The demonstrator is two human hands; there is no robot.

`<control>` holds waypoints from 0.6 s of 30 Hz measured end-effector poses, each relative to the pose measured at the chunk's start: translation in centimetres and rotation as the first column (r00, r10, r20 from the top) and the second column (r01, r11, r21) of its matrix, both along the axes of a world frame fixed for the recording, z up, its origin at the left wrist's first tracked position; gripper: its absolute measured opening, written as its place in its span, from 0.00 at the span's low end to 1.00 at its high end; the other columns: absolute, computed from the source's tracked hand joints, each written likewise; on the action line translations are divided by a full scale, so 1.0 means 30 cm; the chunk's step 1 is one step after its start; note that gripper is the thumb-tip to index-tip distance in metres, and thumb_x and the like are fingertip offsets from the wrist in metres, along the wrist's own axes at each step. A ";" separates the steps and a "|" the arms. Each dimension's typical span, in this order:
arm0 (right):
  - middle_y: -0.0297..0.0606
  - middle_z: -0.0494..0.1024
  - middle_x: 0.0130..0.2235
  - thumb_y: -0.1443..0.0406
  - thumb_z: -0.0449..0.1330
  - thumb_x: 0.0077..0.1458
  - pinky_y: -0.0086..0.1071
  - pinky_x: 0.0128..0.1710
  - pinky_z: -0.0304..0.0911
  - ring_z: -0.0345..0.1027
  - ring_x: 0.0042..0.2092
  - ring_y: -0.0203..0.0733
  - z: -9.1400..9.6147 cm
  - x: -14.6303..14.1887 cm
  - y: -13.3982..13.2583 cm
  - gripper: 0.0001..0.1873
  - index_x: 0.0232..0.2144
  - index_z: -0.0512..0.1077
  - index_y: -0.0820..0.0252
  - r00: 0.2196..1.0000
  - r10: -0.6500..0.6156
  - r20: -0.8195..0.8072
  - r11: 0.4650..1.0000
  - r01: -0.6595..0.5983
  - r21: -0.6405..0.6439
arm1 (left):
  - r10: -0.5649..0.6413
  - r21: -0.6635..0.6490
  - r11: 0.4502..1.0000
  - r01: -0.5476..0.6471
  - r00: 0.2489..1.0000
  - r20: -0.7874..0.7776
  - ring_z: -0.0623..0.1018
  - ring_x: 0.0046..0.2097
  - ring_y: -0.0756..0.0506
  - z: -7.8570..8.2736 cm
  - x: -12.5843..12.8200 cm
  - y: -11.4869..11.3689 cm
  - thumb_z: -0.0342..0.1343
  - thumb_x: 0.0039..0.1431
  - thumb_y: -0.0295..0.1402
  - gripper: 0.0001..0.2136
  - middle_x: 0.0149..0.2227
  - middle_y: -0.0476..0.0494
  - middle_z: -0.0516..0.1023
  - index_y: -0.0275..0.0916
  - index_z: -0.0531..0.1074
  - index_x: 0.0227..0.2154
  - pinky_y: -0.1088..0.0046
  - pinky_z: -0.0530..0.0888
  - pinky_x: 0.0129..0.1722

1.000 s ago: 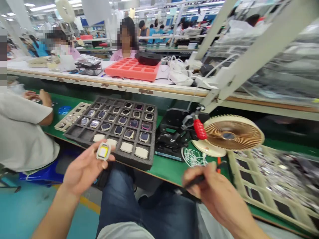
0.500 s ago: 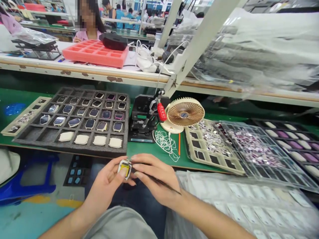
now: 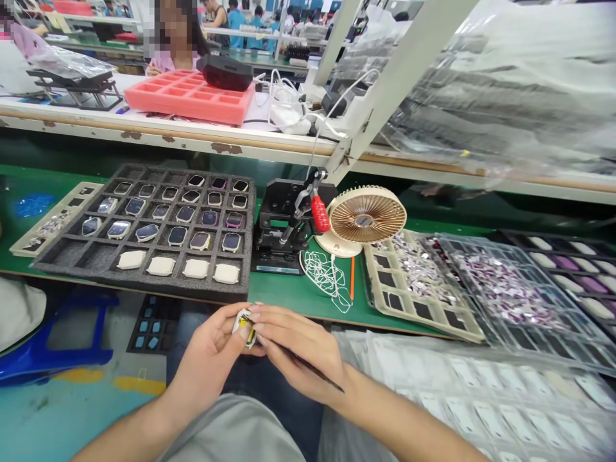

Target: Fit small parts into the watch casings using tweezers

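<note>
My left hand pinches a small white watch case with a yellow inside, held over my lap just in front of the bench edge. My right hand is closed on thin black tweezers, and its fingertips rest on the same case. Just beyond my hands lies a dark foam tray with several watch bodies in its pockets and white cases along its near row.
A black press jig with a red handle and a small beige fan stand mid-bench. Beige and clear part trays spread to the right; a plastic sheet covers more trays near my right arm. A red tray sits on the shelf; another person sits behind it.
My hands came together over my lap. The left brought the case in from the left, the right brought the tweezers to it. The view swung right.
</note>
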State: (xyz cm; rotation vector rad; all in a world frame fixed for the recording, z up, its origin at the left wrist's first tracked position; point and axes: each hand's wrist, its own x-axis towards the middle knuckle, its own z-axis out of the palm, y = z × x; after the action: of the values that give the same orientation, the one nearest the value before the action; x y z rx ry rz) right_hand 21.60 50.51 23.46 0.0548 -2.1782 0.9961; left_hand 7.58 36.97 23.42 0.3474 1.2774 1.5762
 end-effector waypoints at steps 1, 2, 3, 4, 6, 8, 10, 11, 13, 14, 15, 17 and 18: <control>0.46 0.82 0.54 0.78 0.61 0.65 0.47 0.61 0.75 0.77 0.58 0.49 0.002 0.002 0.002 0.24 0.60 0.74 0.58 1.000 0.006 -0.001 1.000 -0.006 0.003 | 0.001 -0.001 1.000 -0.001 1.000 0.002 0.85 0.43 0.40 -0.002 0.001 0.001 0.71 0.57 0.44 0.22 0.48 0.37 0.86 0.40 0.80 0.51 0.64 0.86 0.41; 0.46 0.82 0.54 0.78 0.61 0.65 0.47 0.62 0.75 0.77 0.58 0.49 0.003 0.004 0.004 0.24 0.60 0.74 0.58 1.000 0.015 -0.002 1.000 -0.015 0.004 | -0.002 -0.001 1.000 0.002 1.000 0.003 0.85 0.43 0.40 -0.004 0.002 0.003 0.71 0.57 0.43 0.21 0.48 0.37 0.86 0.40 0.80 0.51 0.63 0.86 0.41; 0.47 0.82 0.54 0.78 0.61 0.64 0.47 0.62 0.74 0.77 0.58 0.49 0.002 0.006 0.006 0.24 0.59 0.74 0.59 1.000 0.026 -0.002 1.000 -0.026 0.005 | -0.007 0.002 1.000 0.007 1.000 0.003 0.86 0.43 0.40 -0.006 0.004 0.004 0.71 0.58 0.43 0.21 0.47 0.37 0.86 0.40 0.80 0.52 0.63 0.86 0.42; 0.47 0.82 0.55 0.79 0.61 0.64 0.48 0.62 0.74 0.77 0.58 0.49 0.000 0.009 0.009 0.24 0.59 0.74 0.59 0.999 0.034 -0.002 0.999 -0.034 0.006 | -0.012 0.005 1.000 0.012 1.000 0.002 0.86 0.43 0.40 -0.007 0.005 0.005 0.71 0.58 0.43 0.21 0.48 0.37 0.86 0.40 0.80 0.52 0.63 0.86 0.42; 0.47 0.81 0.56 0.78 0.61 0.64 0.48 0.63 0.74 0.76 0.59 0.49 -0.008 0.015 0.014 0.24 0.59 0.74 0.59 0.999 0.042 0.001 0.999 -0.042 0.017 | -0.018 0.009 1.000 0.018 1.000 -0.003 0.86 0.43 0.39 -0.010 0.006 0.006 0.70 0.59 0.43 0.21 0.48 0.37 0.86 0.40 0.80 0.52 0.62 0.86 0.42; 0.47 0.80 0.57 0.78 0.60 0.65 0.49 0.64 0.73 0.76 0.59 0.49 -0.020 0.022 0.017 0.25 0.61 0.72 0.58 0.999 0.043 0.007 0.998 -0.043 0.046 | -0.020 0.007 1.000 0.020 1.000 -0.011 0.86 0.44 0.39 -0.013 0.007 0.007 0.70 0.59 0.43 0.20 0.48 0.37 0.86 0.40 0.79 0.52 0.62 0.86 0.42; 0.48 0.79 0.58 0.78 0.60 0.65 0.49 0.64 0.72 0.75 0.60 0.49 -0.032 0.027 0.018 0.26 0.62 0.71 0.59 0.999 0.042 0.021 0.996 -0.044 0.083 | -0.027 0.001 1.000 0.027 0.999 -0.021 0.85 0.45 0.40 -0.017 0.007 0.007 0.69 0.60 0.43 0.20 0.48 0.38 0.86 0.41 0.79 0.52 0.63 0.86 0.43; 0.48 0.79 0.59 0.78 0.60 0.65 0.49 0.64 0.72 0.74 0.61 0.49 -0.037 0.029 0.018 0.26 0.62 0.71 0.59 0.999 0.043 0.027 0.994 -0.045 0.097 | -0.032 -0.002 0.999 0.032 0.999 -0.027 0.85 0.45 0.40 -0.019 0.008 0.007 0.69 0.60 0.43 0.20 0.48 0.38 0.86 0.41 0.79 0.52 0.64 0.86 0.43; 0.49 0.78 0.60 0.78 0.60 0.66 0.49 0.65 0.72 0.74 0.61 0.49 -0.044 0.031 0.019 0.25 0.62 0.70 0.60 0.999 0.043 0.033 0.993 -0.046 0.108 | -0.039 -0.013 0.999 0.038 0.998 -0.044 0.85 0.45 0.40 -0.023 0.009 0.006 0.69 0.60 0.44 0.21 0.49 0.38 0.86 0.41 0.78 0.53 0.64 0.86 0.43; 0.49 0.78 0.59 0.78 0.60 0.65 0.49 0.65 0.72 0.74 0.61 0.49 -0.046 0.031 0.019 0.25 0.62 0.71 0.60 0.998 0.044 0.033 0.993 -0.048 0.108 | -0.039 -0.024 0.999 0.037 0.998 -0.058 0.85 0.46 0.40 -0.024 0.010 0.005 0.69 0.60 0.44 0.21 0.49 0.38 0.86 0.41 0.78 0.53 0.64 0.86 0.43; 0.49 0.79 0.59 0.78 0.60 0.65 0.49 0.65 0.72 0.74 0.61 0.49 -0.049 0.032 0.020 0.25 0.62 0.71 0.61 0.998 0.046 0.031 0.993 -0.049 0.107 | -0.038 -0.035 0.999 0.035 0.996 -0.078 0.85 0.46 0.40 -0.025 0.011 0.003 0.69 0.60 0.44 0.21 0.49 0.38 0.86 0.41 0.78 0.53 0.64 0.86 0.44; 0.50 0.79 0.59 0.78 0.61 0.65 0.48 0.65 0.72 0.74 0.61 0.49 -0.054 0.032 0.023 0.24 0.61 0.71 0.61 0.999 0.045 0.025 0.992 -0.048 0.113 | -0.031 -0.054 0.998 0.024 0.992 -0.124 0.85 0.47 0.39 -0.027 0.014 0.001 0.69 0.60 0.44 0.21 0.50 0.38 0.85 0.41 0.78 0.54 0.63 0.85 0.46; 0.50 0.79 0.59 0.77 0.61 0.66 0.48 0.65 0.71 0.73 0.62 0.50 -0.058 0.031 0.025 0.24 0.62 0.71 0.62 0.999 0.046 0.022 0.991 -0.048 0.122 | -0.024 -0.058 0.998 0.017 0.990 -0.138 0.85 0.47 0.39 -0.027 0.016 0.000 0.68 0.61 0.44 0.21 0.51 0.37 0.85 0.41 0.78 0.54 0.63 0.85 0.47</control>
State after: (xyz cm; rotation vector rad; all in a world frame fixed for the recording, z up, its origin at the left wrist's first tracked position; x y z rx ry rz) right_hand 22.54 51.25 21.72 0.1557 -2.2626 0.8918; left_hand 8.05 36.96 22.61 0.4394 1.4177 1.5169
